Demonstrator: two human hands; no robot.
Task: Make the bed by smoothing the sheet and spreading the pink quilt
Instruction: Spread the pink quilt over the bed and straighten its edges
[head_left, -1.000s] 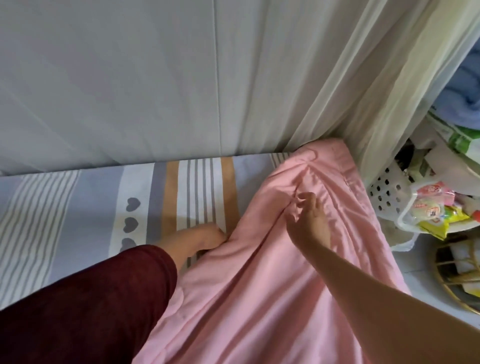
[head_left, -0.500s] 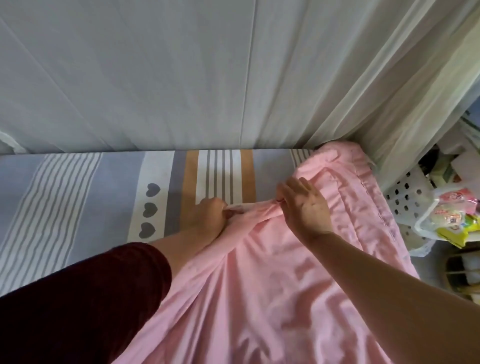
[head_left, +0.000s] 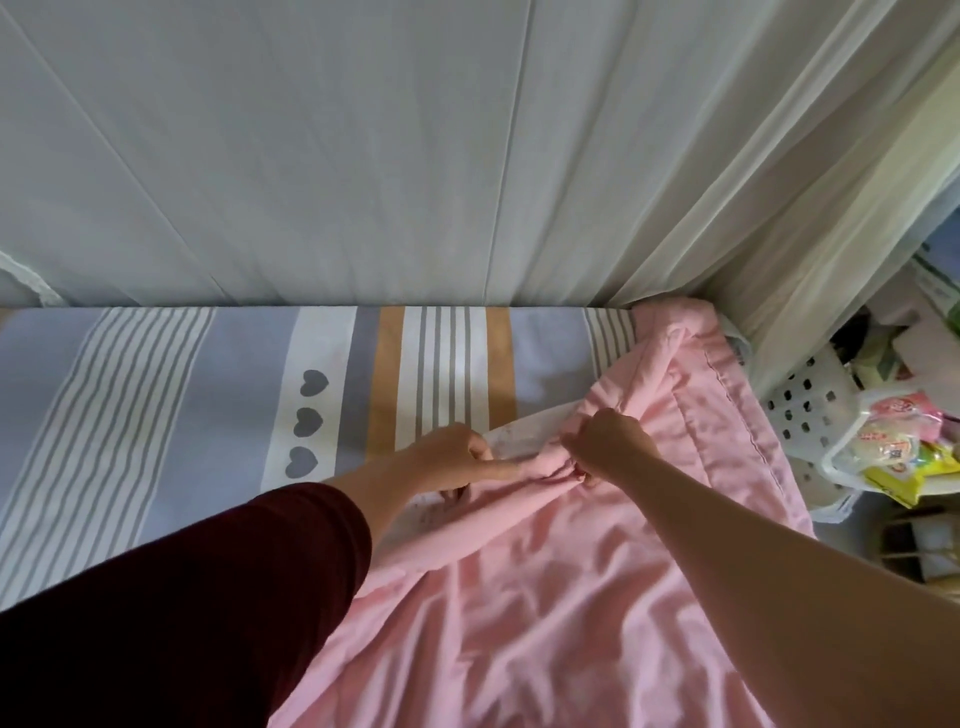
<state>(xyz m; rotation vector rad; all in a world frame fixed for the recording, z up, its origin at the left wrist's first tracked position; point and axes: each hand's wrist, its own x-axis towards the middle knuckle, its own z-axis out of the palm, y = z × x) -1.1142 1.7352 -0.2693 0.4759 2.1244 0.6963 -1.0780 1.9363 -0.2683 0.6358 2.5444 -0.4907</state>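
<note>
Both hands on one bunched edge of the pink quilt. Left hand pinches the fold where the pale underside shows, right hand is fisted round the gather just beside it. Gripping close, probably to find the hem before pulling it apart. The quilt is heaped at the bed's right end against the curtain. The striped sheet lies flat and uncovered on the left. Spreading not started.
</note>
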